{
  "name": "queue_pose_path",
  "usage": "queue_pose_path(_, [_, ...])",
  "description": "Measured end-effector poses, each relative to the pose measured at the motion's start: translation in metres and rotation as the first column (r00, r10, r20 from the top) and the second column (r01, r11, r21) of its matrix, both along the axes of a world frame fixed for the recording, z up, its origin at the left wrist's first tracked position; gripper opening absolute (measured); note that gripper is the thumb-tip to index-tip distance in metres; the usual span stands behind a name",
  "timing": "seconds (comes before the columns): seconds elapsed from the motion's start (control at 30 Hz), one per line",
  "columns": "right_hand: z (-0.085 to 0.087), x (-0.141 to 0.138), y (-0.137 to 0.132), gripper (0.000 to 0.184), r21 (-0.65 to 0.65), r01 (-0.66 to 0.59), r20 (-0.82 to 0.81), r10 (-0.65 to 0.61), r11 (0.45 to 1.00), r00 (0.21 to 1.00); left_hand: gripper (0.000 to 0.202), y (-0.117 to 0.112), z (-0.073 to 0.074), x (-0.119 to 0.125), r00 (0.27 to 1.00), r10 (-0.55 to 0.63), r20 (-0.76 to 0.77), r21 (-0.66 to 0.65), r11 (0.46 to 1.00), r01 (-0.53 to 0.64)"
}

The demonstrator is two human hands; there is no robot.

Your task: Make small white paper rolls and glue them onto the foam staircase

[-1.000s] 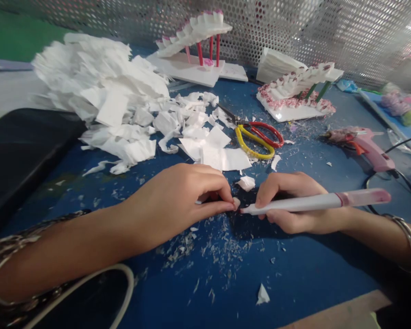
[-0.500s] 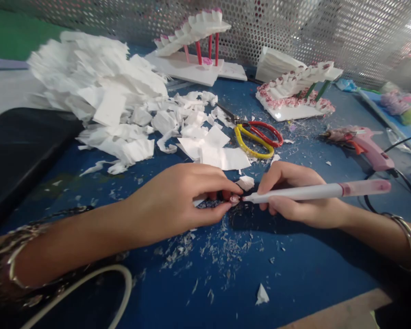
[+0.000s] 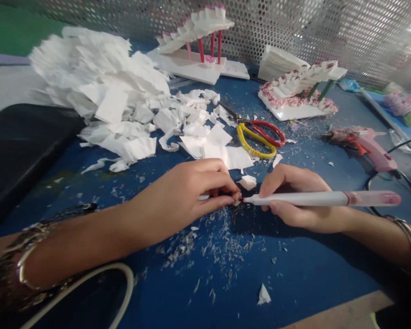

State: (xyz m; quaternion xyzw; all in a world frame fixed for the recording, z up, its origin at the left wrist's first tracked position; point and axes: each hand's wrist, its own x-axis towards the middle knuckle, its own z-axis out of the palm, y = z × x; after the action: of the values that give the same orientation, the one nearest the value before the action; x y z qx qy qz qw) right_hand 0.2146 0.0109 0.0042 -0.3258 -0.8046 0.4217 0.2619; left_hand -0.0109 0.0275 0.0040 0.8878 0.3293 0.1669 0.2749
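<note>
My left hand (image 3: 188, 196) pinches a small white and red piece of paper (image 3: 237, 198) between thumb and fingertips, low over the blue table. My right hand (image 3: 297, 196) grips a white marker pen (image 3: 308, 199) with a pinkish-red end. Its dark red tip points left and meets, or nearly meets, the small piece. Just beyond the fingertips lies a white paper scrap (image 3: 247, 182). Yellow-and-red-handled scissors (image 3: 256, 139) rest on the table past my hands, beside flat white paper pieces (image 3: 222, 148).
Torn white paper (image 3: 99, 68) is heaped at back left, near a black flat object (image 3: 27, 155). Two white paper models (image 3: 195, 41) on bases, one with red posts, the other (image 3: 297, 93) with green, stand behind. A pink glue gun (image 3: 370, 146) lies right. A pale cable (image 3: 123, 283) curves in front.
The left fingers have closed further and turned the small piece, so less of it shows. The pen has shifted slightly right, its tip still at the piece.
</note>
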Motion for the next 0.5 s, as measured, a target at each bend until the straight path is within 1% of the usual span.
queue_pose_path(0.2, [0.0011,-0.0011,0.0014,0.006,0.055,0.05,0.041,-0.053,0.997,0.998,0.015,0.0013,0.0011,0.0011,1.0,0.019,0.007,-0.028,0.999,-0.019])
queue_pose_path(0.37, [0.001,0.0004,0.0012,0.006,0.048,0.005,0.004,-0.005,0.999,1.0,0.015,0.002,0.0019,0.001,1.0,0.016,-0.007,-0.043,0.999,-0.016])
queue_pose_path(0.5, [-0.0005,-0.0007,0.0004,0.006,0.1,0.044,0.019,-0.046,0.994,0.999,0.016,0.0023,0.0016,0.0009,1.0,0.021,-0.02,-0.044,0.999,-0.021])
